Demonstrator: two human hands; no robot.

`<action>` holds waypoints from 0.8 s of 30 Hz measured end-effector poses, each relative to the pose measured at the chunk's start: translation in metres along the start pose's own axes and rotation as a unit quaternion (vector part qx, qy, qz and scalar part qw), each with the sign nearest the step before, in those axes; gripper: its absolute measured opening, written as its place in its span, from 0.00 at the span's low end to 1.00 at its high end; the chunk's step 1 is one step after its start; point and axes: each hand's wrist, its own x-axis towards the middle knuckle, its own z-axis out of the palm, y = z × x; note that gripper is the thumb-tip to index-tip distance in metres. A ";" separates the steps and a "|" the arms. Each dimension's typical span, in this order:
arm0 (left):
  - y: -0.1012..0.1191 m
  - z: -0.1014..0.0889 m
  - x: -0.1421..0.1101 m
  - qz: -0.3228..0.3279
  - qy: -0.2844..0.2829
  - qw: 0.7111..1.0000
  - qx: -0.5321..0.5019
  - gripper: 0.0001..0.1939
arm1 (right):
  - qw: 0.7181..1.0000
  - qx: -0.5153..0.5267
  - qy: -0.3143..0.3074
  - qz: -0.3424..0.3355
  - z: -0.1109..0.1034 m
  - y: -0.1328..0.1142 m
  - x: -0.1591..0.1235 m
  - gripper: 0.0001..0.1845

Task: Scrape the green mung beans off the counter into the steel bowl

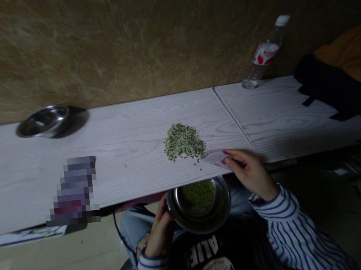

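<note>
My left hand [162,231] grips the left rim of a steel bowl [201,228], held over my lap just below the table's front edge. Inside that bowl lie green beans [199,194], probably mung beans by their size and colour. Between the thumb and fingers of my right hand [252,172] is a clear plastic protractor [217,157], flat and half-round. Its left tip reaches the lower right edge of a pile [184,141] of green beans mixed with white grains on the tabletop. A few loose beans lie between the pile and the table edge.
A second steel bowl [44,123] stands at the back left of the white wood-grain table [131,157]. A blurred-out flat object [75,189] lies at the left front. To the right are a plastic bottle [264,55] by the wall and a black and orange bag or garment [348,70].
</note>
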 end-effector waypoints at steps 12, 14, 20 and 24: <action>0.001 0.000 -0.001 -0.005 0.000 1.000 0.002 0.29 | 1.000 0.012 0.007 0.001 0.002 0.002 0.003 0.15; 0.002 0.000 -0.001 0.001 -0.006 1.000 -0.004 0.28 | 1.000 0.023 0.004 0.004 0.003 0.003 0.003 0.15; 0.003 -0.001 0.000 -0.002 -0.007 1.000 -0.004 0.29 | 1.000 0.014 0.002 0.000 0.006 0.005 0.005 0.16; 0.002 -0.002 0.000 0.014 -0.003 1.000 -0.009 0.27 | 1.000 0.019 0.002 0.004 0.007 0.006 0.007 0.16</action>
